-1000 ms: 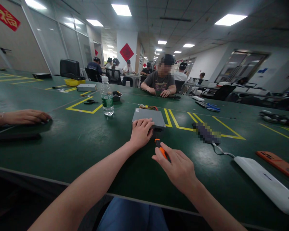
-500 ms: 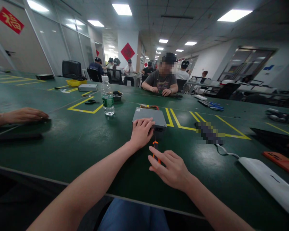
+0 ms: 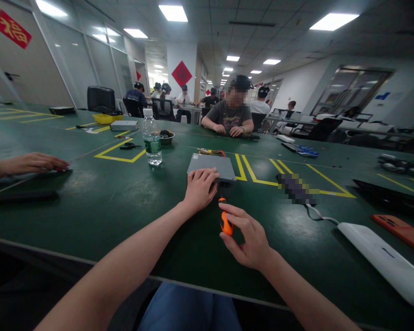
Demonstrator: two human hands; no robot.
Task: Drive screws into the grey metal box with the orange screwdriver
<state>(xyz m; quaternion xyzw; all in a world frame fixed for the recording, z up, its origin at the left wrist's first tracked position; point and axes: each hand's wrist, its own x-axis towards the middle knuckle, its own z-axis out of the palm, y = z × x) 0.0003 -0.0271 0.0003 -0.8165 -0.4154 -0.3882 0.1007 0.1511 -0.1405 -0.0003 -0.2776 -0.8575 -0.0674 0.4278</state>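
Note:
A grey metal computer power supply unit (image 3: 212,166) sits on the green table, a bundle of coloured wires (image 3: 212,152) at its far side. My left hand (image 3: 200,187) grips its near left part, fingers laid over the top. In front of its near face, an orange and black screwdriver (image 3: 227,224) points away from me, its shaft toward the unit. Fingers and thumb of my right hand (image 3: 246,234) are closed around the handle end. Whether the tip touches a screw is too small to tell.
A water bottle (image 3: 152,140) and a metal bowl (image 3: 166,138) stand left of the unit. To the right lie a white power bank (image 3: 379,262) with a cable and an orange phone (image 3: 405,233). Another person's hand (image 3: 37,162) rests at the left; a person (image 3: 229,115) sits opposite.
My right hand's fingers have gone from spread out beside the screwdriver to closed around its handle. My left hand stays on the power supply unit.

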